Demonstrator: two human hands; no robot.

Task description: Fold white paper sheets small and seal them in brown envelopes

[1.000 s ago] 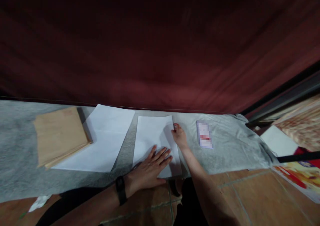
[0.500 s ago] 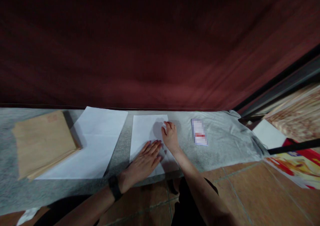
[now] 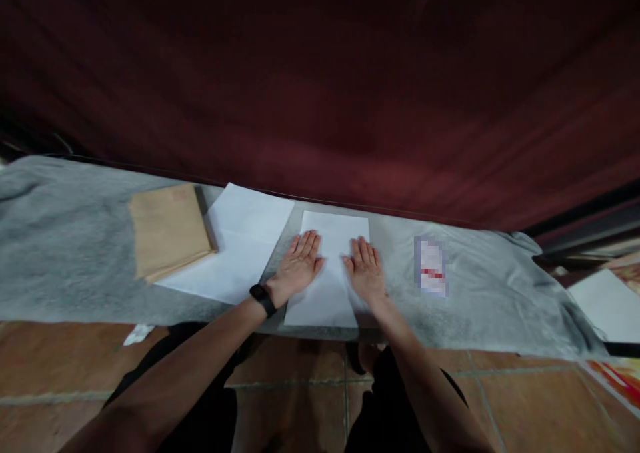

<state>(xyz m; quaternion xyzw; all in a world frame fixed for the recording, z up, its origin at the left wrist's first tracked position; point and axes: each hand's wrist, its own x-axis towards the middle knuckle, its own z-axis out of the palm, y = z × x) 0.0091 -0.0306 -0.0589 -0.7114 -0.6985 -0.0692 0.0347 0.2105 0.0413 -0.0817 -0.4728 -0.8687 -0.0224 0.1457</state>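
Observation:
A white sheet of paper (image 3: pixel 327 299) lies on the grey cloth in front of me, between my two hands. My left hand (image 3: pixel 299 263) rests flat along its left side, fingers stretched out and pointing away from me. On the right edge my right hand (image 3: pixel 366 270) lies flat too, its fingers slightly spread. Neither hand holds anything. To the left, larger white paper (image 3: pixel 245 233) with a faint crease is partly covered by a stack of brown envelopes (image 3: pixel 170 229).
The grey cloth (image 3: pixel 65 239) covers a long, narrow surface against a dark red curtain (image 3: pixel 320 106). A small blurred item with a red band (image 3: pixel 431 266) lies right of my hands. White paper scrap (image 3: pixel 139 334) is on the tiled floor (image 3: pixel 285 373).
My left hand has moved up onto the sheet's left side. My right hand has flattened onto the right edge. The view has shifted, showing more cloth on the left.

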